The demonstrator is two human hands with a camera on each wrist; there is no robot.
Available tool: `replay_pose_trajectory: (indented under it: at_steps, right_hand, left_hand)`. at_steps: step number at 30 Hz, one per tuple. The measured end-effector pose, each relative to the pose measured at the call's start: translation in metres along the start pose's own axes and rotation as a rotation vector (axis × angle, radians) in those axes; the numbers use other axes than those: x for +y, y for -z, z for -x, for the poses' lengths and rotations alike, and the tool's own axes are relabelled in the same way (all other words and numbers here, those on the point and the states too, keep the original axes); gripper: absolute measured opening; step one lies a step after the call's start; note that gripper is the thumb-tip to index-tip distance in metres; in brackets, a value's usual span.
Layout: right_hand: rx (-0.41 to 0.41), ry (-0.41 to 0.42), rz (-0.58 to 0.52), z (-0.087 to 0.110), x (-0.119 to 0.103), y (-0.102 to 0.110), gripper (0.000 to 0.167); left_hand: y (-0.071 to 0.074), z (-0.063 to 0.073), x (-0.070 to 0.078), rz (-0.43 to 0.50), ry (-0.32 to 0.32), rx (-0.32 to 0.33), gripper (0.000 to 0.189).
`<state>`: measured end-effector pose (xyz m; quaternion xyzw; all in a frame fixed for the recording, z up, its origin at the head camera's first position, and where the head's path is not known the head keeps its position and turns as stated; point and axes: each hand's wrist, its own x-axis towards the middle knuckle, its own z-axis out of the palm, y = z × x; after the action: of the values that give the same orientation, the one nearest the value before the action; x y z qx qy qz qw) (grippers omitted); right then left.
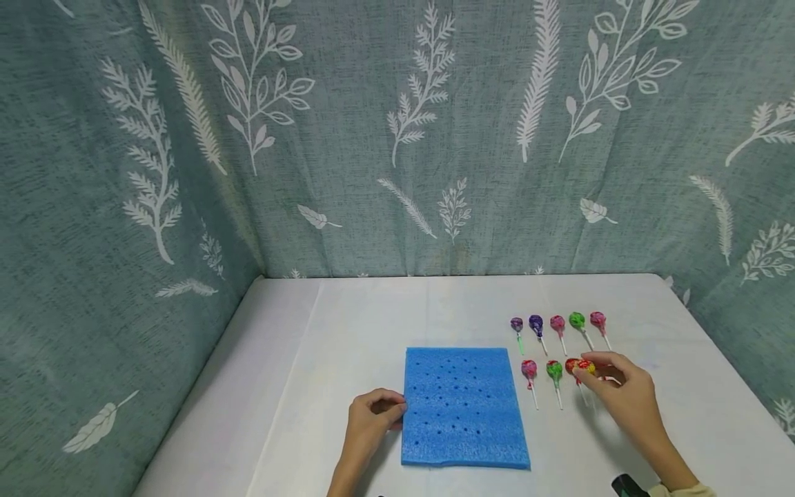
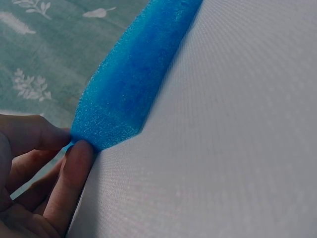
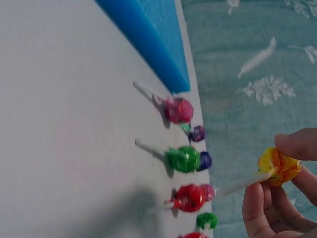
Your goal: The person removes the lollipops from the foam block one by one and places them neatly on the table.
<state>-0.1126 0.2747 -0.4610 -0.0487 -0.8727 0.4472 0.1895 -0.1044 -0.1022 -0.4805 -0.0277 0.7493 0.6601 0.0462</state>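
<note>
My right hand point(image 1: 624, 390) is raised over the front row of lollipops and holds a yellow lollipop point(image 3: 278, 166) by its wrapped head, between thumb and fingers. Its white stick points away from the hand in the right wrist view. Below it lie a red lollipop point(image 3: 190, 199), a green lollipop point(image 1: 555, 371) and a pink lollipop point(image 1: 529, 370). With thumb and fingertips, my left hand point(image 1: 370, 422) pinches the left edge of a blue foam board point(image 1: 466, 452) with rows of small holes. In the left wrist view, the pinched edge of the board shows close up.
A back row holds a small purple lollipop point(image 1: 517, 324), a darker purple one, two pinkish ones and a green lollipop point(image 1: 577, 320). A black object point(image 1: 629, 485) shows by the right sleeve. Leaf-patterned curtains point(image 1: 348, 138) border the white table point(image 1: 323, 331) behind and at the sides.
</note>
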Motion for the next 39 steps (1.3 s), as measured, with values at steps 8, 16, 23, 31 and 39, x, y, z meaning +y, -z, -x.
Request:
replay_pose_trajectory:
  at_steps: [8,16,23,31,39]
  right_hand:
    - [0.031,-0.002,0.003,-0.009,0.019,0.009,0.034]
    - [0.009,-0.013,0.053,-0.015,0.017,0.022,0.034]
    - [0.016,0.004,0.088,-0.021,0.023,0.027,0.032]
    - [-0.004,-0.051,0.139,-0.032,0.036,0.029,0.037]
    - [-0.053,-0.078,0.188,-0.045,0.057,0.031,0.042]
  left_hand:
    - [0.000,0.001,0.001,-0.005,-0.007,0.009,0.012]
    - [-0.001,0.002,0.001,-0.008,-0.003,0.008,0.012]
    - [-0.001,0.002,0.002,-0.004,0.000,0.012,0.012]
    - [-0.001,0.004,0.006,-0.014,-0.003,0.013,0.011]
    - [-0.001,0.004,0.005,-0.011,0.001,0.009,0.012]
